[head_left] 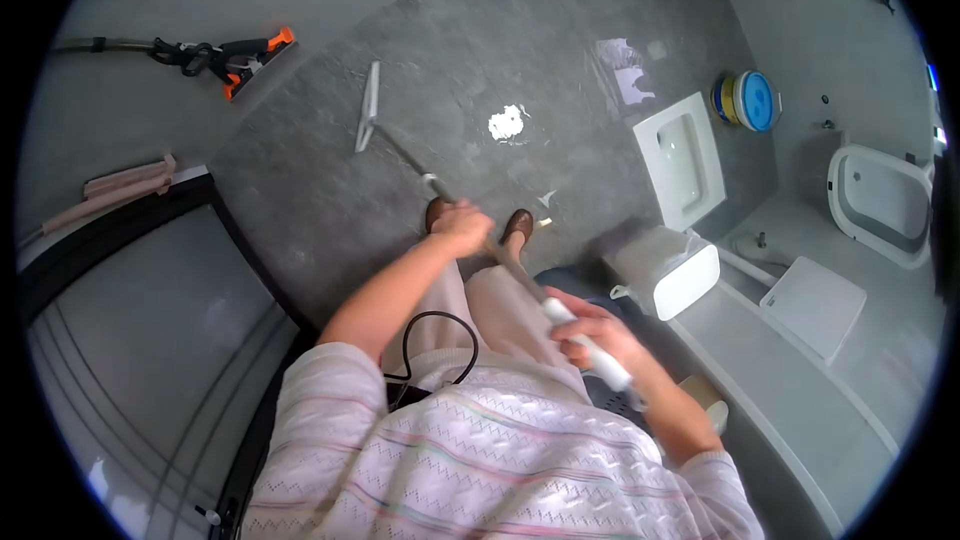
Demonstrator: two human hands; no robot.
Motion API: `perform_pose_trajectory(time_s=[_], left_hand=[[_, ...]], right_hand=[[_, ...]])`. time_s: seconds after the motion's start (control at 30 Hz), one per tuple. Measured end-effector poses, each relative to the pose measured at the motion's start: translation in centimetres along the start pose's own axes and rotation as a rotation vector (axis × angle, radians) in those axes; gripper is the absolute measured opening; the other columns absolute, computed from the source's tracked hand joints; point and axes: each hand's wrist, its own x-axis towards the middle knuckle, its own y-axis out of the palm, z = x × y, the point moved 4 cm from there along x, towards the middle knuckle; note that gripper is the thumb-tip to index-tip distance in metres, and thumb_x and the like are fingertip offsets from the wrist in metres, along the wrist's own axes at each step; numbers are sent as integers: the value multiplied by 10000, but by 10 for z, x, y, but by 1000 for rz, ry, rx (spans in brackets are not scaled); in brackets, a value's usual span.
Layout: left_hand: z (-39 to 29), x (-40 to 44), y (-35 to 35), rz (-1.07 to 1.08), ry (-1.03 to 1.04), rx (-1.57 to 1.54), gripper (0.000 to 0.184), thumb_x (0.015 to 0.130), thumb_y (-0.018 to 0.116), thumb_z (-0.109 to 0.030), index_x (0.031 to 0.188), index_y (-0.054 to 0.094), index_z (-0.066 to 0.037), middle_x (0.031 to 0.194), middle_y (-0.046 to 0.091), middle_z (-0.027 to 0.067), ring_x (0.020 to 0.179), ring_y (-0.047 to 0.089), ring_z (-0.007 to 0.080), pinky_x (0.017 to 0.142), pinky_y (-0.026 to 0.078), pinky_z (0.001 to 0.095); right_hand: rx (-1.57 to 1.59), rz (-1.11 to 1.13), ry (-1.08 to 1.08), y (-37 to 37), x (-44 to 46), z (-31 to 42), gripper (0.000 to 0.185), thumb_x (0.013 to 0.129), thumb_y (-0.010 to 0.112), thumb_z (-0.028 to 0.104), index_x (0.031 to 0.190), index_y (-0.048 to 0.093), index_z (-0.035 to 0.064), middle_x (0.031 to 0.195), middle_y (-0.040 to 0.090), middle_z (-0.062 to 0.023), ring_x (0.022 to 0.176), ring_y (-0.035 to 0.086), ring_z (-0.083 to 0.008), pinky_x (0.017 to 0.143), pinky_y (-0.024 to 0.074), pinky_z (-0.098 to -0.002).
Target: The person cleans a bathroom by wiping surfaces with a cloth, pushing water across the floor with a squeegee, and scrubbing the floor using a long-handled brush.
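A long-handled squeegee (402, 152) slants across the view, its white blade at the upper left on the grey floor (440, 60). My left hand (462, 230) is wrapped round the middle of its grey pole, above my brown shoes. Lower on the pole, nearer my body, my right hand (597, 332) grips the white handle end. Beyond my feet, a bright white patch (506, 122) shows on the floor, and small light scraps lie close to the right shoe (519, 224).
At the right are a squat toilet (680, 162), a blue-lidded bucket (757, 101), a white bin (686, 282) and a basin (880, 202). An orange-and-black mop (250, 55) leans at the upper left. A dark-framed door (150, 340) stands at the lower left.
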Motion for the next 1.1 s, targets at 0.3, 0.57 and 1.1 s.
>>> perform_pose_trajectory(time_s=[0.3,0.57,1.1], left_hand=[[-222,68,-13,80,323,-238,172,719,541,-113,858,629,-165,974,577,65,1074,431,285,862,344,497],[-315,74,-24,-67,579,-373,274,705,564,-94,970,602,-152,1067,507,82,1122,377,280,890,336,469],[-246,44,-17,-1,526,-184,105,720,558,-111,823,577,-101,908,533,79,988,457,257,787,377,435]], right_hand=[[61,-275,-172,-77,-154,28,641,701,495,-85,1288,384,146,693,513,-115,397,397,-113,333,323,-242],[-386,-556,-361,-92,-208,11,706,668,530,-59,1328,299,42,655,504,-73,423,484,-131,368,373,-252],[-564,-306,-185,-60,-168,19,740,728,509,-23,1370,145,16,761,514,-80,455,503,-135,409,403,-254]])
